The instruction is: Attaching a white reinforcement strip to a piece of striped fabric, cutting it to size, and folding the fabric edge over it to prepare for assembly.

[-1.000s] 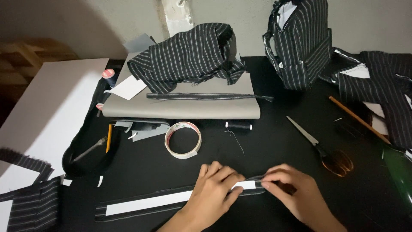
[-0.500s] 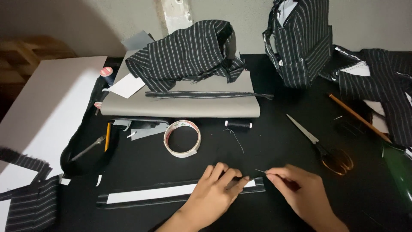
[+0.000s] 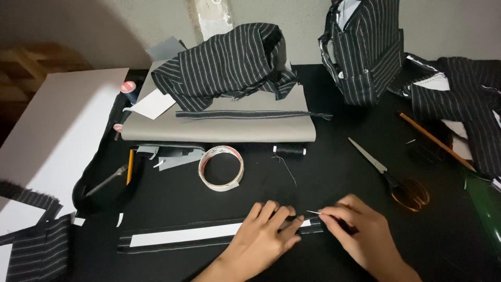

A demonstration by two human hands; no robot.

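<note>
A long black striped fabric strip with a white band along its middle (image 3: 182, 236) lies flat near the table's front edge. My left hand (image 3: 266, 235) presses down on the strip's right part, fingers curled over it. My right hand (image 3: 360, 237) sits just to the right and pinches a thin needle (image 3: 314, 212) whose tip points left toward the strip's end. Whether a thread trails from the needle is too fine to tell.
A tape roll (image 3: 221, 168) and a black thread spool (image 3: 290, 150) lie behind the hands. Scissors (image 3: 391, 175) and a pencil (image 3: 436, 141) are at right. Striped fabric piles (image 3: 229, 65) rest on a grey board (image 3: 219, 128); a striped garment (image 3: 365, 47) stands at back right. White board (image 3: 57, 130) at left.
My right hand shifted slightly right and now holds the needle tip at the strip's end; the left hand stays on the strip, which slid a little.
</note>
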